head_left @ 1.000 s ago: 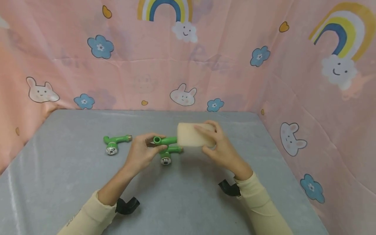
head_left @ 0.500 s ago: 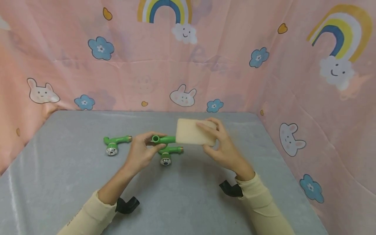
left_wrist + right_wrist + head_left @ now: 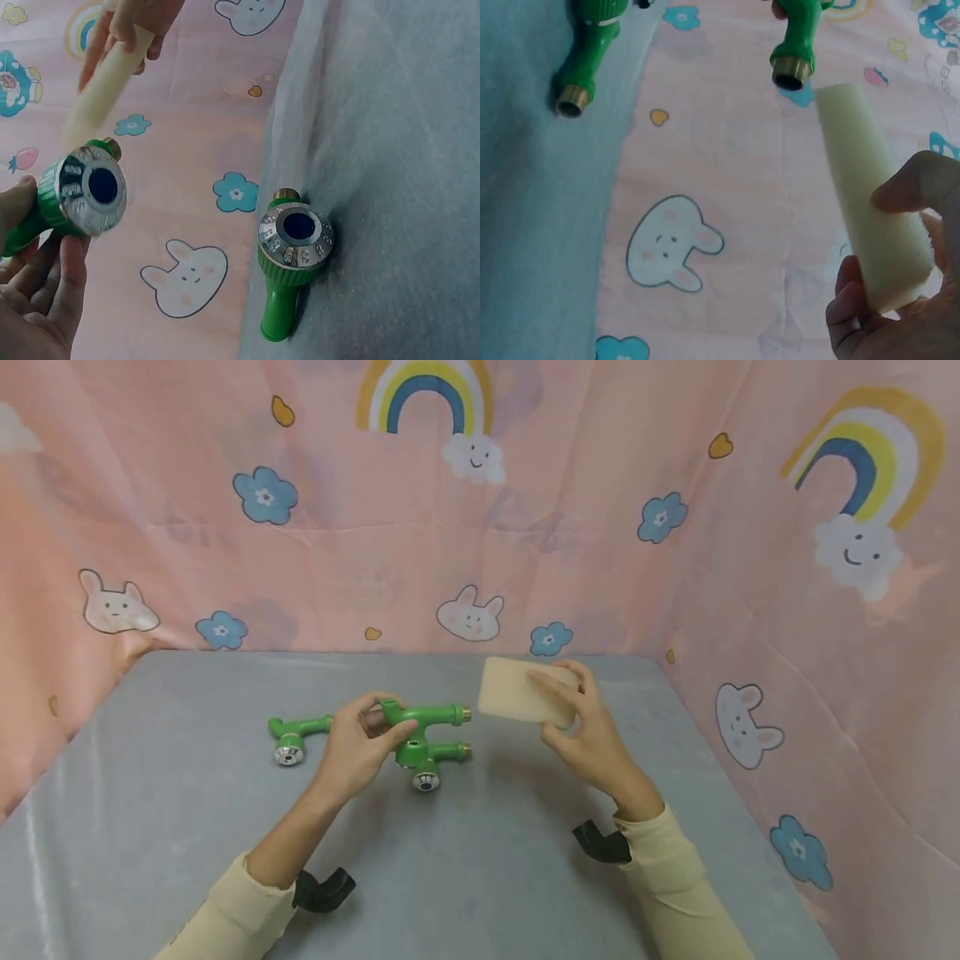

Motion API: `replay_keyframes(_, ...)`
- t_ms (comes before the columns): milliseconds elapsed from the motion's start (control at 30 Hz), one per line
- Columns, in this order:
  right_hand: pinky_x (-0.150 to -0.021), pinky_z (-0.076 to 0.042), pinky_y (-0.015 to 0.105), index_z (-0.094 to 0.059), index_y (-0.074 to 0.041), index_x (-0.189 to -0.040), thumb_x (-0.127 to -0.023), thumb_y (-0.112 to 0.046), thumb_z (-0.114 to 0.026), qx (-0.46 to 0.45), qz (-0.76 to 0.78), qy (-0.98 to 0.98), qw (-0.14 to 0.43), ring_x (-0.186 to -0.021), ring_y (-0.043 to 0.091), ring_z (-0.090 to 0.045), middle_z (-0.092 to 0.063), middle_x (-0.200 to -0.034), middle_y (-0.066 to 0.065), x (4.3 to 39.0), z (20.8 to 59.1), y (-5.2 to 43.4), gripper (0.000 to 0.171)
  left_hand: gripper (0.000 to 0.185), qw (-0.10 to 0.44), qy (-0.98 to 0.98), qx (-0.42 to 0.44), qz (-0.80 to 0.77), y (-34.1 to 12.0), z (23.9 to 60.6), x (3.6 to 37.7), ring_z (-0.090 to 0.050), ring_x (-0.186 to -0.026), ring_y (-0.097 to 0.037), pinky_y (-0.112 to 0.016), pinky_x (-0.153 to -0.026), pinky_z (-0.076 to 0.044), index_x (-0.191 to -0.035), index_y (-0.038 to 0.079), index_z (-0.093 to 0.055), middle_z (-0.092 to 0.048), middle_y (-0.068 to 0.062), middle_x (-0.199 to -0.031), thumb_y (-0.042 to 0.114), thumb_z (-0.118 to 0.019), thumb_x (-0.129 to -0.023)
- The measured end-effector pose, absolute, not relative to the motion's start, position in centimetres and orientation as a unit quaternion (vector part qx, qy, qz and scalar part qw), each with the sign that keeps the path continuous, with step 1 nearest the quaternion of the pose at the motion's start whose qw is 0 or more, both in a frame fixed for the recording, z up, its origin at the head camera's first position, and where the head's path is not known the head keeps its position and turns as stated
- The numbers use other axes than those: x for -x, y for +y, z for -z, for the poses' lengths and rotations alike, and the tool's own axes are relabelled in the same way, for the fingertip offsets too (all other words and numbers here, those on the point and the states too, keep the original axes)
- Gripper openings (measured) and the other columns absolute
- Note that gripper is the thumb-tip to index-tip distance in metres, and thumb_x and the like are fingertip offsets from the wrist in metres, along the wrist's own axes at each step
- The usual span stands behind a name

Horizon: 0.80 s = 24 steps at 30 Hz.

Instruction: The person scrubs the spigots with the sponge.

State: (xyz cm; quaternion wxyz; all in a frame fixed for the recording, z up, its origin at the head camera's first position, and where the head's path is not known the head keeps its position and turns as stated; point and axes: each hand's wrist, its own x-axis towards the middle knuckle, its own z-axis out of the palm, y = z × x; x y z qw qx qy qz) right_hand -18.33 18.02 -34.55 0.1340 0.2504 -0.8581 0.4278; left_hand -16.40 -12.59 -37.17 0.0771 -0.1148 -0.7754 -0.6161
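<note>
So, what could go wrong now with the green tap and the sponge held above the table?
The left hand holds the raised green tap near one end only, so it might twist or slip down onto the second tap lying just under it. The right hand pinches the sponge at one end; being soft, it could bend or slide off the brass tip when pressed.

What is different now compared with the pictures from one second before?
The right hand drew the sponge rightward, off the green tap in the left hand; a gap now shows between them. Both grips are unchanged. The two other taps stayed on the table.
</note>
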Motion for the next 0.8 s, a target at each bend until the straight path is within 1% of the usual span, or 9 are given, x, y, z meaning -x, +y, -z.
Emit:
replay_keyframes(67,-0.086,-0.047,0.035,-0.058,-0.017,-0.143,-0.081,0.013,-0.060,-0.271,-0.435,-0.847,0.143,-0.122,0.030,-0.047,-0.033,-0.152,0.015,18.0,34.5,17.6,0.069,0.025,0.061,-0.768,0.110,0.628,-12.6,37.1,16.3,-0.073,-0.078,-0.005,-0.024,-0.071,-0.057,-0.109,-0.001,-0.060,-0.077,-0.019,-0.094,0.014,-0.073,-0.094)
replay_keyframes(133,-0.087,-0.049,0.037,-0.059,-0.017,-0.143,-0.080,0.012,-0.061,-0.299,-0.434,-0.837,0.145,-0.123,0.030,-0.047,-0.034,-0.151,0.013,17.6,34.6,16.9,0.069,0.025,0.038,-0.757,0.107,0.643,-12.6,37.1,16.3,-0.073,-0.077,-0.007,-0.026,-0.072,-0.058,-0.107,0.000,-0.057,-0.077,-0.011,-0.088,0.014,-0.073,-0.094)
replay_keyframes(200,-0.089,-0.051,0.041,-0.058,-0.016,-0.143,-0.080,0.011,-0.062,-0.333,-0.425,-0.829,0.143,-0.126,0.032,-0.047,-0.035,-0.151,0.014,17.2,34.8,16.0,0.068,0.024,0.007,-0.743,0.103,0.661,-12.6,37.1,16.4,-0.071,-0.077,-0.007,-0.028,-0.074,-0.059,-0.106,0.001,-0.054,-0.074,-0.001,-0.083,0.014,-0.072,-0.095)
replay_keyframes(267,-0.091,-0.052,0.045,-0.058,-0.014,-0.142,-0.080,0.011,-0.063,-0.356,-0.414,-0.826,0.142,-0.129,0.034,-0.045,-0.034,-0.151,0.016,16.8,35.1,15.2,0.067,0.021,-0.024,-0.726,0.100,0.680,-12.6,37.2,16.5,-0.071,-0.077,-0.008,-0.028,-0.075,-0.061,-0.104,0.003,-0.053,-0.070,0.005,-0.081,0.011,-0.070,-0.096)
replay_keyframes(400,-0.092,-0.053,0.050,-0.060,-0.010,-0.139,-0.077,0.015,-0.062,-0.366,-0.399,-0.826,0.156,-0.129,0.039,-0.045,-0.035,-0.148,0.021,16.8,35.7,14.3,0.067,0.019,-0.061,-0.697,0.107,0.706,-12.6,37.1,16.5,-0.071,-0.081,-0.007,-0.029,-0.077,-0.062,-0.107,0.003,-0.050,-0.067,0.007,-0.083,0.006,-0.066,-0.097)
replay_keyframes(500,-0.090,-0.053,0.049,-0.061,-0.011,-0.138,-0.076,0.017,-0.062,-0.356,-0.386,-0.835,0.165,-0.128,0.040,-0.045,-0.035,-0.147,0.021,17.1,35.7,14.7,0.068,0.018,-0.069,-0.689,0.123,0.711,-12.8,37.1,16.5,-0.070,-0.082,-0.007,-0.030,-0.078,-0.063,-0.110,0.003,-0.052,-0.064,0.004,-0.089,0.004,-0.064,-0.098)
replay_keyframes(600,-0.085,-0.053,0.046,-0.061,-0.012,-0.138,-0.078,0.018,-0.061,-0.347,-0.365,-0.847,0.168,-0.127,0.040,-0.045,-0.034,-0.147,0.021,17.5,35.4,15.5,0.067,0.013,-0.067,-0.686,0.132,0.713,-12.9,37.1,16.5,-0.069,-0.084,-0.007,-0.032,-0.079,-0.063,-0.110,0.000,-0.058,-0.064,0.001,-0.102,0.004,-0.063,-0.099)
replay_keyframes(700,-0.080,-0.052,0.044,-0.062,-0.014,-0.139,-0.080,0.018,-0.060,-0.328,-0.353,-0.858,0.177,-0.123,0.039,-0.048,-0.034,-0.148,0.019,17.9,35.1,16.4,0.067,0.014,-0.064,-0.682,0.122,0.718,-13.1,36.9,16.6,-0.070,-0.089,-0.007,-0.031,-0.080,-0.063,-0.110,-0.003,-0.066,-0.066,-0.004,-0.117,0.005,-0.062,-0.100)
replay_keyframes(800,-0.081,-0.051,0.043,-0.062,-0.015,-0.139,-0.080,0.019,-0.059,-0.302,-0.359,-0.863,0.188,-0.123,0.037,-0.047,-0.033,-0.149,0.018,18.2,35.0,17.1,0.068,0.015,-0.071,-0.679,0.109,0.722,-13.4,36.8,16.7,-0.069,-0.094,-0.006,-0.029,-0.084,-0.062,-0.111,0.004,-0.072,-0.067,0.001,-0.122,0.008,-0.062,-0.100)
